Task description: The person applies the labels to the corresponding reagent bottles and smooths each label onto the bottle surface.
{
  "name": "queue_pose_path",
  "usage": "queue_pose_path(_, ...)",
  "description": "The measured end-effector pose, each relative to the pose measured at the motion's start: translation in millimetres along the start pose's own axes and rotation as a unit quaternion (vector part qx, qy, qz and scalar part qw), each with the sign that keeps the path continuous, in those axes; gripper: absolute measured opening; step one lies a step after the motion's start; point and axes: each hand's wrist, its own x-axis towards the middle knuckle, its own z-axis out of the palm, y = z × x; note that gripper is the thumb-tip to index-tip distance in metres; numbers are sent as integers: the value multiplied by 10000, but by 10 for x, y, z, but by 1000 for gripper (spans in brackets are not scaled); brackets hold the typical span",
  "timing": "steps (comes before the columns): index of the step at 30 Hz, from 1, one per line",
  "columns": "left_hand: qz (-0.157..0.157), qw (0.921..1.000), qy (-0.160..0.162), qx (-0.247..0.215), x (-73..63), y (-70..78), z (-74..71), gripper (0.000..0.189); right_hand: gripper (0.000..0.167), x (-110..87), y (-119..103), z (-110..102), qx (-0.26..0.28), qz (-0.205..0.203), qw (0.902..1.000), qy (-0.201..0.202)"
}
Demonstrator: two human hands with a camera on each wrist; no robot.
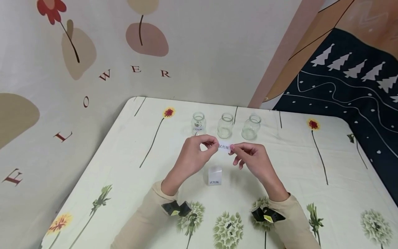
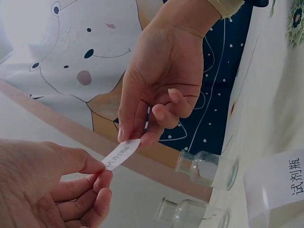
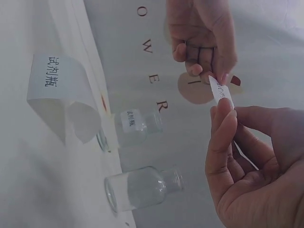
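A small white label [image 1: 224,146] with handwritten characters is stretched between both hands above the table. My left hand [image 1: 195,154] pinches one end between thumb and fingertips. The opposite end is pinched by my right hand [image 1: 253,159], its other fingers loosely curled, as the left wrist view shows. Below the hands, a curled white sheet [image 1: 215,174] bearing the same characters stands on the table. Just beyond the hands are a glass bottle [image 1: 198,124] with a label on its side, a plain glass bottle [image 1: 225,127] in the middle and another plain glass bottle [image 1: 250,128] on the right.
The three bottles stand in a row towards the table's back edge, with open mouths. A flower-printed cloth [image 1: 118,207] covers the table. Behind it hangs a pale printed curtain [image 1: 211,62], and a dark patterned one [image 1: 335,86] hangs at the right.
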Motion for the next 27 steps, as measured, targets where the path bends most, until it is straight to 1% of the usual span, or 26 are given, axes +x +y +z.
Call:
queue_pose_path(5,-4,10000,-17,82,-6,6,9,11,24,-10,-7,13,-143,88,9997,187)
queue_pose_path(10,12,9999,24,112,1,-4,20,10,20,-9,2,22,-74,-24,9992,384)
queue_pose_path(15,21,10000,32,81,12,-22,29,8,20,-13,-3,16,-18,-176,9988,451)
queue_pose_path(22,84,9999,9,112,28,-44,34,6,21,-6,1,13,-71,-106,9984,557)
queue_pose_path(27,150,9996,-37,240,44,-83,52,5,19,13,35,14,-278,-83,9976,627)
